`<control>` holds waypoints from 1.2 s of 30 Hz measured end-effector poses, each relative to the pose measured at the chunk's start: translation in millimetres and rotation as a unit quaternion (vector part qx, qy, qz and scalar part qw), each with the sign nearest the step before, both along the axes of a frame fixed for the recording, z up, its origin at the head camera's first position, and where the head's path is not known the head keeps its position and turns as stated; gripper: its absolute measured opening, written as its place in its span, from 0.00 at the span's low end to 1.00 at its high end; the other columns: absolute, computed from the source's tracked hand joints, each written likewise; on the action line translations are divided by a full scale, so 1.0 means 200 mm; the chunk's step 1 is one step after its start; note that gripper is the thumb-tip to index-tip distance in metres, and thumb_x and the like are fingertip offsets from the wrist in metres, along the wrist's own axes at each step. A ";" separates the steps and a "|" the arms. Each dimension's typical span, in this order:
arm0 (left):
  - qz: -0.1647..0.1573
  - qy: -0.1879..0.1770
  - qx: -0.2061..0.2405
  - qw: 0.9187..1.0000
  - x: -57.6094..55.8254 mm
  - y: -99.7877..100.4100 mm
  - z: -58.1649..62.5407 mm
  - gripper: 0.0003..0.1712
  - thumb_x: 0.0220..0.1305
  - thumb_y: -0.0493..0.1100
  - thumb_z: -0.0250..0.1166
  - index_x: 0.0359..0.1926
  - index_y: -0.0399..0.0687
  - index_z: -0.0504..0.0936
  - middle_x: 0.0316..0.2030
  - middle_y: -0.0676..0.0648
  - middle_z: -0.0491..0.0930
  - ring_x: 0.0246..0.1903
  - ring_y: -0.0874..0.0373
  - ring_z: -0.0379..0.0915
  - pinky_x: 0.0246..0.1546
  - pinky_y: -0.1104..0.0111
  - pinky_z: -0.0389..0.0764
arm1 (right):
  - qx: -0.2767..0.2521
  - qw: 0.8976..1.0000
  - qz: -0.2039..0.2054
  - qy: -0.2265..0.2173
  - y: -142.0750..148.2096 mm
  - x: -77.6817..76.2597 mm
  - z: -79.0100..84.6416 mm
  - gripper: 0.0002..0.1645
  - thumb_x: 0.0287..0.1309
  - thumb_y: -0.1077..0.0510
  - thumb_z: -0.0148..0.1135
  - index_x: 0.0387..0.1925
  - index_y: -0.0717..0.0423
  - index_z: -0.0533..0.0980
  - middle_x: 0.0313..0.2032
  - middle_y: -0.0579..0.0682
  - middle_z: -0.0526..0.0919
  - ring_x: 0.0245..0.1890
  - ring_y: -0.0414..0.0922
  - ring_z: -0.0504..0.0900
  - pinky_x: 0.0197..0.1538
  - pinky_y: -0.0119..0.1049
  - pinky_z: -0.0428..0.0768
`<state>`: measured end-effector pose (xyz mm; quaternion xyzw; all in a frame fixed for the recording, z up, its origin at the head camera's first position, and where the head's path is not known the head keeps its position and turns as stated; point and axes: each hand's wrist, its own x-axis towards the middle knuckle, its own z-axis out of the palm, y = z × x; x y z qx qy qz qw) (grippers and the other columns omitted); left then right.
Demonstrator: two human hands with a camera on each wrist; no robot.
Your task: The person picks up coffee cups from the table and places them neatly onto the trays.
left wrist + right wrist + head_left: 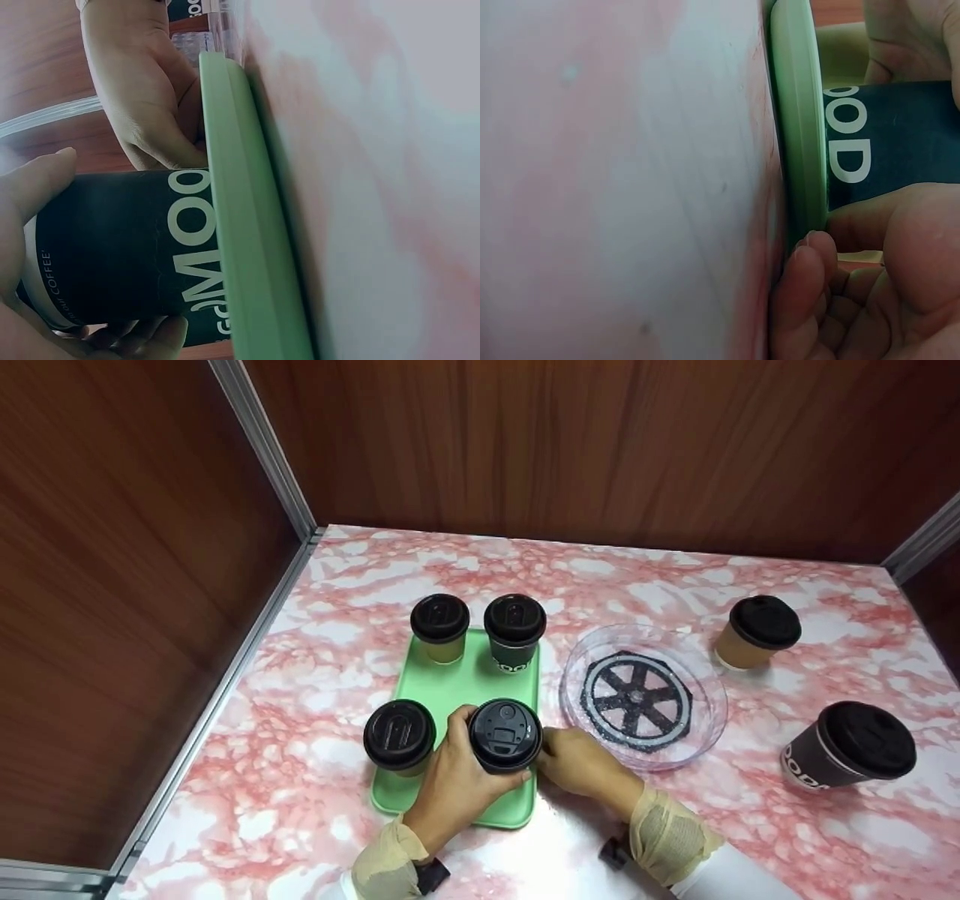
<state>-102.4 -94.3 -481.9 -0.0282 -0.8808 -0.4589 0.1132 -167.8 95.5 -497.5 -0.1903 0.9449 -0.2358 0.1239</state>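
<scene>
My left hand grips a black paper coffee cup with pale lettering, its fingers and thumb wrapped around the side. Seen from above, the black lid covers most of that cup, and its base meets the green tray. At the tray's right edge my right hand has its fingers curled, the thumb over the rim beside the cup in the right wrist view; part of this hold is hidden. Left of the held cup is a lidded brown cup. Toward the tray's far end stand another brown cup and a black cup.
Right of the tray lies a clear round dish with a dark spoked wheel pattern inside. Farther right stand a lidded brown cup and a black lettered cup. Wood panels enclose the marbled table at the back and sides.
</scene>
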 end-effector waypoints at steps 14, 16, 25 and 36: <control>-0.003 -0.024 -0.020 1.000 0.05 0.00 0.04 0.69 0.36 0.63 0.80 0.73 0.47 0.50 0.64 0.43 0.67 0.61 0.49 0.66 0.60 0.58 0.69 | -0.011 1.000 0.010 0.027 0.00 0.00 0.00 0.10 0.61 0.52 0.60 0.24 0.44 0.77 0.26 0.49 0.83 0.32 0.51 0.83 0.39 0.47 0.81; -0.005 -0.020 -0.022 1.000 0.06 0.00 0.06 0.69 0.37 0.64 0.79 0.74 0.47 0.50 0.65 0.44 0.66 0.62 0.50 0.65 0.61 0.58 0.69 | -0.013 1.000 0.009 0.023 0.00 0.00 0.00 0.10 0.62 0.51 0.60 0.25 0.43 0.77 0.26 0.49 0.83 0.32 0.51 0.83 0.40 0.47 0.81; -0.003 -0.007 -0.023 1.000 0.08 -0.02 0.10 0.65 0.41 0.63 0.78 0.73 0.48 0.52 0.65 0.47 0.65 0.62 0.50 0.66 0.61 0.59 0.68 | -0.012 1.000 -0.007 -0.001 0.01 0.00 0.00 0.11 0.62 0.49 0.60 0.24 0.43 0.76 0.23 0.44 0.80 0.29 0.46 0.80 0.39 0.46 0.80; -0.001 0.029 -0.021 0.999 0.08 -0.05 0.13 0.62 0.43 0.70 0.73 0.72 0.50 0.55 0.65 0.52 0.65 0.59 0.56 0.67 0.56 0.59 0.72 | -0.013 1.000 -0.015 -0.019 0.01 0.00 0.00 0.11 0.64 0.48 0.59 0.26 0.44 0.77 0.23 0.44 0.79 0.28 0.45 0.78 0.40 0.46 0.80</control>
